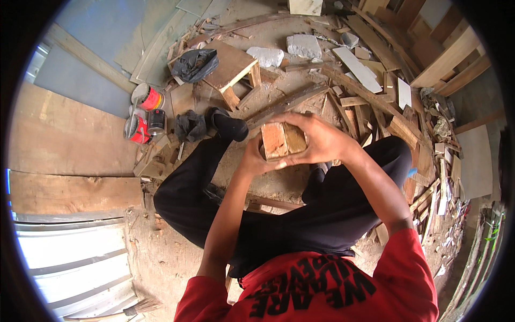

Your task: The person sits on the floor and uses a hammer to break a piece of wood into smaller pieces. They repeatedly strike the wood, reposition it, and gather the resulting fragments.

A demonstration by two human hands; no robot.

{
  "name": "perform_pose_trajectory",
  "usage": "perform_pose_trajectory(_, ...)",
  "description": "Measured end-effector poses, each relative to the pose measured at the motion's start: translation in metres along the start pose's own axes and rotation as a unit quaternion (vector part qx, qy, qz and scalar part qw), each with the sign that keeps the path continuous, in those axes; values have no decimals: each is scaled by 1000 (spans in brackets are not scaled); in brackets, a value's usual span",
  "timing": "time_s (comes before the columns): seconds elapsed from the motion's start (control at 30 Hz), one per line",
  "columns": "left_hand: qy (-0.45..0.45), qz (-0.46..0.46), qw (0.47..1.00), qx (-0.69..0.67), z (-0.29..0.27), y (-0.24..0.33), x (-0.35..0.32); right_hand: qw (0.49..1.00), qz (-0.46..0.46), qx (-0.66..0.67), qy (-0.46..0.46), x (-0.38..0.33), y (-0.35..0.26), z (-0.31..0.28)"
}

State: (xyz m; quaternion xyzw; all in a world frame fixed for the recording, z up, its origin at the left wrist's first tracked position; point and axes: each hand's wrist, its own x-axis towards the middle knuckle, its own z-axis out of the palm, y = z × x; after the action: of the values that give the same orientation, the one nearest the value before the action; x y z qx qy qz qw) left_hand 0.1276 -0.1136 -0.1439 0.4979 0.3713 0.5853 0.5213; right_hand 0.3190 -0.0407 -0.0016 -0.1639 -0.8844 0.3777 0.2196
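Observation:
Above my lap, two wooden blocks sit pressed side by side between my hands. One block (274,141) is reddish and chipped on its upper face; the other block (294,140) is yellow-brown, and a narrow seam parts them. My left hand (255,159) is closed round the left and near side of the pair. On the right, my right hand (320,139) wraps the far and right sides, its thumb along the near edge. The undersides of the blocks are hidden by my hands.
A low wooden stool (232,60) bears a black plastic bag (195,65). Red paint cans (138,130) and a black can (156,122) stand at left. Scrap boards (370,104) litter the right side; white rubble chunks (304,46) lie farther off. A broom (140,307) is lower left.

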Motion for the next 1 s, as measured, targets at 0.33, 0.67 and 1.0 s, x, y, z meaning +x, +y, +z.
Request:
perform_pose_trajectory(0.33,-18,11,992,121,-1,9,7,1000,-5,-1,28,-2,9,1)
perform_pose_trajectory(0.67,36,115,989,84,6,-38,-1,999,30,15,9,1,7,-1)
perform_pose_trajectory(1.0,83,104,986,97,-24,-2,31,997,-23,3,80,21,61,-12)
